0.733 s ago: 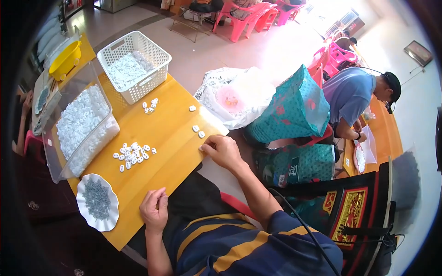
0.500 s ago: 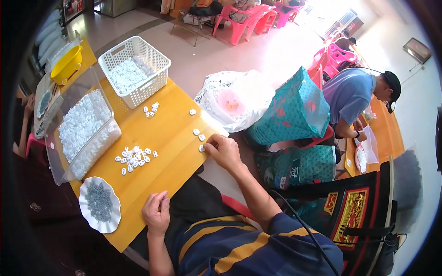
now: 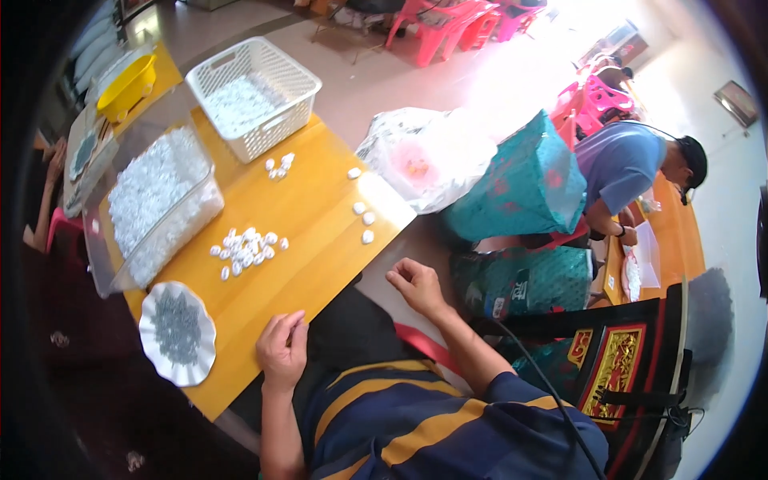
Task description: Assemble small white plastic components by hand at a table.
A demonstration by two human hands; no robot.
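Note:
My left hand (image 3: 282,350) rests curled at the near edge of the yellow wooden table (image 3: 312,240), holding nothing that I can see. My right hand (image 3: 416,285) hangs off the table's right edge over my lap, fingers loosely curled, and whether it holds a small piece I cannot tell. A pile of small white pieces (image 3: 246,248) lies in the middle of the table. Three loose white pieces (image 3: 364,218) lie near the right edge, closest to my right hand. A white scalloped plate (image 3: 178,332) with grey pieces sits left of my left hand.
A clear bin (image 3: 152,200) of white pieces and a white mesh basket (image 3: 254,94) stand at the back, a yellow bowl (image 3: 126,84) beyond. A plastic bag (image 3: 424,156) and teal bags (image 3: 524,188) sit to the right. Another person in a blue shirt (image 3: 632,164) bends over a second table.
My right hand has drawn back from the loose white pieces at the table's right edge and now hangs off the edge over my lap. My left hand stayed put.

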